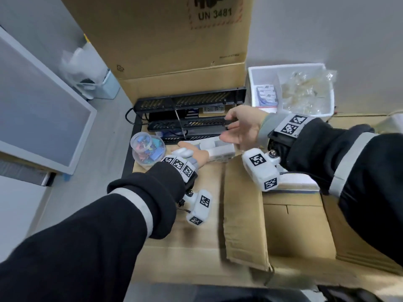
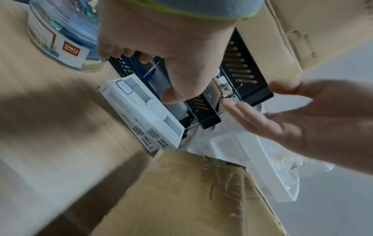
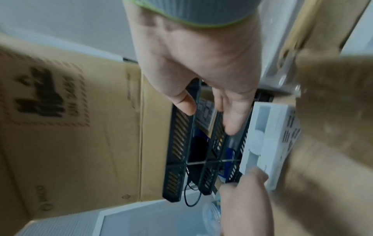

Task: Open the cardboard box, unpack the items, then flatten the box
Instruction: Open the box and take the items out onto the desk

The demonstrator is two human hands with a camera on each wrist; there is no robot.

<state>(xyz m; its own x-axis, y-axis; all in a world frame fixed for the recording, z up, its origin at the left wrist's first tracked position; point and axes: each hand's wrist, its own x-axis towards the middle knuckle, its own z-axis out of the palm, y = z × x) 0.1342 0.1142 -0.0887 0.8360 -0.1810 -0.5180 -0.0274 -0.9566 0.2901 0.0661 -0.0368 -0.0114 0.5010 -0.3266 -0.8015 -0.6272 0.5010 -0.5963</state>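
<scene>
A black tiered rack (image 1: 189, 114) lies among the opened cardboard box (image 1: 242, 216) flaps, with the tall printed flap (image 1: 174, 40) standing behind it. My left hand (image 1: 185, 149) curls round the rack's front tier (image 2: 207, 118), thumb over it. My right hand (image 1: 226, 127) is open at the rack's right end, with its thumb on the upper tier (image 3: 179, 143) and straight fingers (image 3: 232, 124) against a lower one. A white flat box (image 1: 220, 149) lies just in front of the rack. A clear jar of coloured clips (image 1: 146, 149) stands at its left.
A white bin (image 1: 292, 67) holding clear bags and small packets stands at the back right. A white-framed panel (image 1: 43, 110) leans at the left, beside a small pale bin (image 1: 106, 88) stuffed with plastic. A black cable (image 1: 128, 118) loops off the rack's left end.
</scene>
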